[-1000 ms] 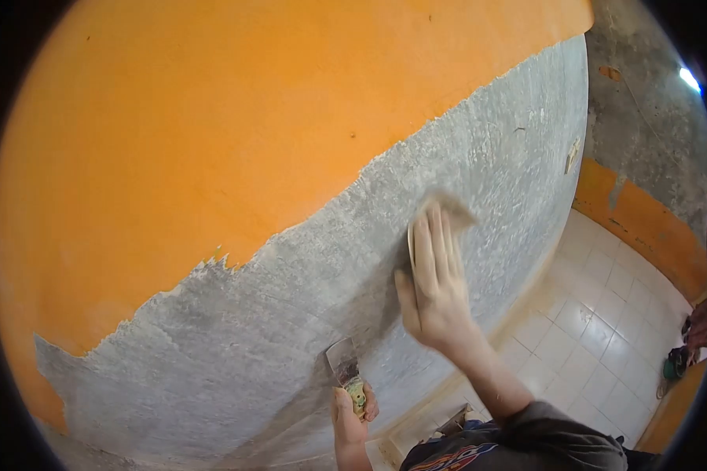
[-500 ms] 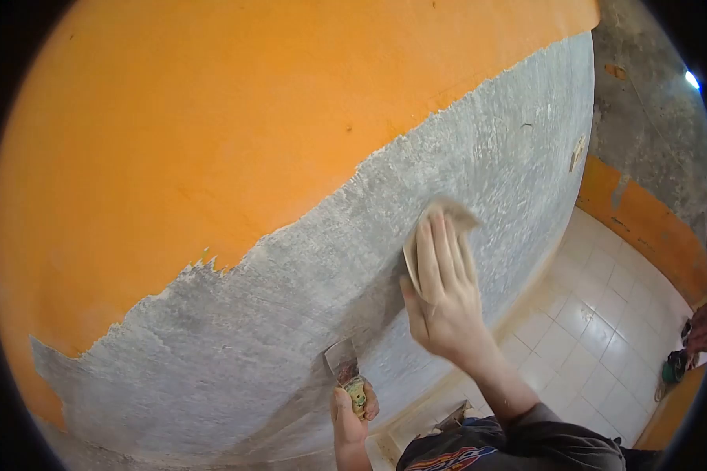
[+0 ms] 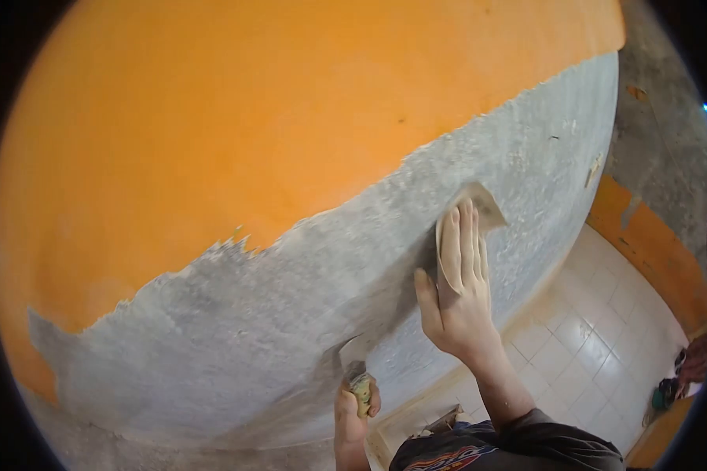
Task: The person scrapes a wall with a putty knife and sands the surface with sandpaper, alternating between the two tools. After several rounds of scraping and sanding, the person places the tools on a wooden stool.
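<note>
The right hand (image 3: 459,294) presses sandpaper (image 3: 479,210) flat against the gray wall (image 3: 236,345), fingers straight; below it, the left hand (image 3: 353,408) is closed around a scraper (image 3: 356,369), blade touching the wall.

Our right hand (image 3: 459,302) lies flat on a sheet of sandpaper (image 3: 479,210) against the wall (image 3: 251,330). Below and to its left, our left hand (image 3: 355,408) holds a scraper (image 3: 357,363) against the wall. The tiled floor (image 3: 597,337) lies to the right.
</note>
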### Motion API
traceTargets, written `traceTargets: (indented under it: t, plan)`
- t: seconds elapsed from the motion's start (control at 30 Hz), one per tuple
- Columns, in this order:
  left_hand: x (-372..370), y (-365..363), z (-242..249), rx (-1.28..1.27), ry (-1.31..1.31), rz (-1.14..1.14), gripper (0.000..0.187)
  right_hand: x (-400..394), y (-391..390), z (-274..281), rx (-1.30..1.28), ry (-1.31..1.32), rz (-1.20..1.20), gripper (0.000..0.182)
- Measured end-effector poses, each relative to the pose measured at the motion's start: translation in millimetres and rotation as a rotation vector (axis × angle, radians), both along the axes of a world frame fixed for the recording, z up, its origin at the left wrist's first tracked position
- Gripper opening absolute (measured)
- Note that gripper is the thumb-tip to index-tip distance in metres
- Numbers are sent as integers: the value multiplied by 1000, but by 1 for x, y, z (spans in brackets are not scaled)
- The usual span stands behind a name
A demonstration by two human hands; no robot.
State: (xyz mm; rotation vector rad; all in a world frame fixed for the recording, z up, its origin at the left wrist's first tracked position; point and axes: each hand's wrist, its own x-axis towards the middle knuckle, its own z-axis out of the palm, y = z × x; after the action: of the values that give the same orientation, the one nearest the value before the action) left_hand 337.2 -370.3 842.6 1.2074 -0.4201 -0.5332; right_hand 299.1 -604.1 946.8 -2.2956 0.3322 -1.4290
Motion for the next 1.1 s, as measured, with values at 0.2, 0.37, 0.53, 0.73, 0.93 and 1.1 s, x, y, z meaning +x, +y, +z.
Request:
traceTargets:
  t: [0.2,0.37,0.53,0.73,0.93,1.1]
  plan:
    - [-28,7,11,192,-216,185,34,16,38,-91,38,39,112,76]
    - [-27,28,-15,46,-131,241,42,19,35,-17,-101,-41,158,79]
    - [-31,38,-31,85,-59,402,43,17,89,-4,-329,264,355,64]
    - [-42,57,-38,125,-13,517,40,14,126,-82,-254,218,514,60]
    - [-41,83,-21,26,35,573,43,42,110,6,-263,-123,260,68]
    - [-34,113,-7,-49,118,564,48,50,161,-80,-317,95,261,74]
